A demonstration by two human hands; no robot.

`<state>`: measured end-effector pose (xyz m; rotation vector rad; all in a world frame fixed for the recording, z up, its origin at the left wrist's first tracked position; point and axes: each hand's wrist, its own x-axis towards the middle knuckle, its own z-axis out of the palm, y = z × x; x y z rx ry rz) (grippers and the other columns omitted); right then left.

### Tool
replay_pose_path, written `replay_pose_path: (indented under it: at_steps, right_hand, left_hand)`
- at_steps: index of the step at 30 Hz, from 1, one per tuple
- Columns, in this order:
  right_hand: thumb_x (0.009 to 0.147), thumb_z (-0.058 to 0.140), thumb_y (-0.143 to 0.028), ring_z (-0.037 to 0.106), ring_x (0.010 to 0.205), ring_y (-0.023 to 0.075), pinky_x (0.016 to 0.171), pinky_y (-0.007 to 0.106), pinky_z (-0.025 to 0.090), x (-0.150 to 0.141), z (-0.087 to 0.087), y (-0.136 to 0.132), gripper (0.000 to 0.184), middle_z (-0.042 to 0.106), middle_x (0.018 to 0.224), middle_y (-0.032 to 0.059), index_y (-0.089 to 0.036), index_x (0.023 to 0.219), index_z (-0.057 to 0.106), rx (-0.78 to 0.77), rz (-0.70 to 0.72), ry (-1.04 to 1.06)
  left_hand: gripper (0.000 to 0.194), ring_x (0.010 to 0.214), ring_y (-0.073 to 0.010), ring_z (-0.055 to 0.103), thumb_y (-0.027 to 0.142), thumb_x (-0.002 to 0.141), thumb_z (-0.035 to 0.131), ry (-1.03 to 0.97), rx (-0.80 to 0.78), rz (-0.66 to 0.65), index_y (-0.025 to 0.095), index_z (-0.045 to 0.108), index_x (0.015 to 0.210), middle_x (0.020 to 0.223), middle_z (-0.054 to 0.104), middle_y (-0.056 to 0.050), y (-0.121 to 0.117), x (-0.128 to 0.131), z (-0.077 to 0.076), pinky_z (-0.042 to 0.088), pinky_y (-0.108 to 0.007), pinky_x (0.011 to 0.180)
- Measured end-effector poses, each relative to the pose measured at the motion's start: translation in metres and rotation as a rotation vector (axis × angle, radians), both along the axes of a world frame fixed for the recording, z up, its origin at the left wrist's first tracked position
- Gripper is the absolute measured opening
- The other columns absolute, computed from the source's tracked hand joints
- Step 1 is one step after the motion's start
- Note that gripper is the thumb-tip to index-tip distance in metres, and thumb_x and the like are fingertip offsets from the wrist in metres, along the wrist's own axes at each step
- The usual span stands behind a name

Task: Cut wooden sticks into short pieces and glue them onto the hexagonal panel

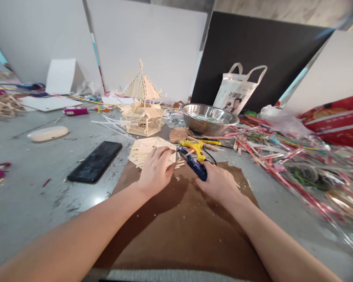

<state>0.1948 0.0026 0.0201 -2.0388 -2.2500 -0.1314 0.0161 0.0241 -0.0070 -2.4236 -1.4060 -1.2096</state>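
Note:
My left hand (156,169) has its fingers bent over a flat hexagonal panel of thin wooden sticks (141,150), gripping it near its right edge. My thumb is beside that edge. In my right hand (219,182) is a pair of blue-handled cutting pliers (196,166), whose jaws point up-left and reach close to my left fingertips. Whether the jaws touch the panel, I cannot tell. Just behind the pliers lies a yellow glue gun (195,147). Loose short sticks (180,163) lie by the panel's right side.
Behind the panel stands a stick-built pavilion model (144,103) with a pointed roof. A metal bowl (208,121) and a white bag (233,92) are at the back. Brown cloth (176,235) lies under my hands. A phone (95,161) is left; tangled strips (270,168) spread right.

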Motion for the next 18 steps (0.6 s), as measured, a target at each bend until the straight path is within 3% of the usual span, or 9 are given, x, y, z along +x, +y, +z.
replay_pose_path:
  at_steps: [6,12,18]
  right_hand:
    - [0.065,0.046,-0.035,0.056,0.070,0.0218,0.054,0.027,0.032,-0.0040,-0.0023,-0.0050,0.038,0.061,0.080,0.0044,-0.021,0.101,0.045,0.046,0.060,0.044]
    - [0.065,0.045,-0.031,0.055,0.075,0.0206,0.057,0.026,0.032,-0.0092,-0.0048,-0.0099,0.038,0.059,0.083,0.0043,-0.020,0.101,0.043,0.062,0.113,0.103]
    - [0.065,0.046,-0.024,0.051,0.084,0.0204,0.067,0.027,0.034,-0.0067,-0.0079,-0.0072,0.043,0.056,0.094,0.0069,-0.018,0.107,0.039,0.100,0.195,0.181]
  left_hand:
    - [0.018,0.077,-0.0171,0.050,0.025,0.078,0.039,0.046,-0.145,-0.052,0.014,0.052,0.084,0.078,0.057,-0.006,-0.0041,0.0027,0.0015,0.040,-0.029,0.070]
    - [0.021,0.077,-0.0154,0.053,0.022,0.080,0.034,-0.102,-0.231,-0.129,0.014,0.053,0.079,0.076,0.058,-0.005,-0.0045,0.0022,0.0001,0.041,-0.026,0.070]
    - [0.021,0.072,-0.0127,0.054,0.020,0.080,0.035,-0.243,-0.296,-0.320,0.014,0.055,0.084,0.076,0.059,-0.004,-0.0050,0.0031,0.0017,0.041,-0.024,0.069]
